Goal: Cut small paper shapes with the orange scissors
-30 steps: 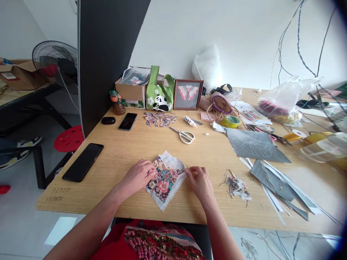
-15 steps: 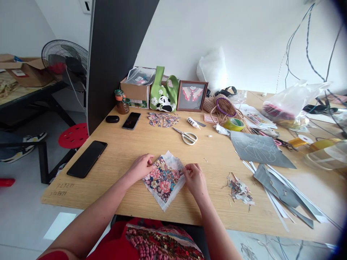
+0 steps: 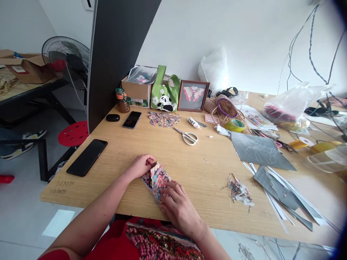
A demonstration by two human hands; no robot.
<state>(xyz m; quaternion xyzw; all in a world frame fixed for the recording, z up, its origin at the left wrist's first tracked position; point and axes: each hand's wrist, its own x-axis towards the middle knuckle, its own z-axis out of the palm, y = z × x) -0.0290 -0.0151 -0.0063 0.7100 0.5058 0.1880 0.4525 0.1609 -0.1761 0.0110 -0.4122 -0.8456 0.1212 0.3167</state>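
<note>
A piece of floral fabric [image 3: 157,178] lies folded over on the wooden table in front of me, narrower than a square. My left hand [image 3: 142,166] pinches its upper left corner, thumb and fingers closed together. Across its lower right part rests my right hand [image 3: 177,204], fingers apart and slightly bent on the cloth; the thumb is mostly hidden. Beyond the hands lie white-handled scissors [image 3: 188,137], a small white glue bottle [image 3: 194,123] and several cut floral pieces [image 3: 164,119].
Two phones [image 3: 87,157] lie on the left. Scraps [image 3: 240,191] and grey sheets [image 3: 261,150] with strips are on the right. At the back stand a green panda bag [image 3: 165,95], a picture frame [image 3: 193,96], a box and a drink jar [image 3: 123,101].
The fabric, spread out flat like a diamond before, is now folded over to the left. My right hand has moved from its right corner down and left onto the cloth. My left hand stays nearly in place.
</note>
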